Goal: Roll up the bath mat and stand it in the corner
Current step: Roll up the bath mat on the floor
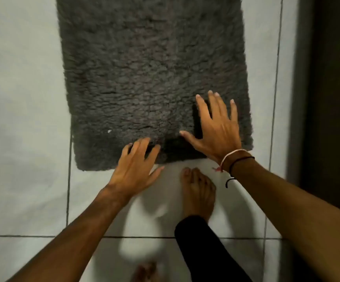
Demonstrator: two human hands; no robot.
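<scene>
A dark grey shaggy bath mat point(150, 74) lies flat and unrolled on the white tiled floor, running from the top of the view down to its near edge. My left hand point(135, 169) hovers over that near edge with fingers spread and slightly curled, holding nothing. My right hand point(216, 129) is spread flat over the mat's near right part, with string bracelets on its wrist. Whether either palm presses on the pile I cannot tell.
My bare right foot point(198, 192) stands on the tile just below the mat's near edge, and the other foot point(146, 271) shows at the bottom. A dark door or frame point(327, 98) runs down the right side. White floor tiles point(22, 119) spread to the left.
</scene>
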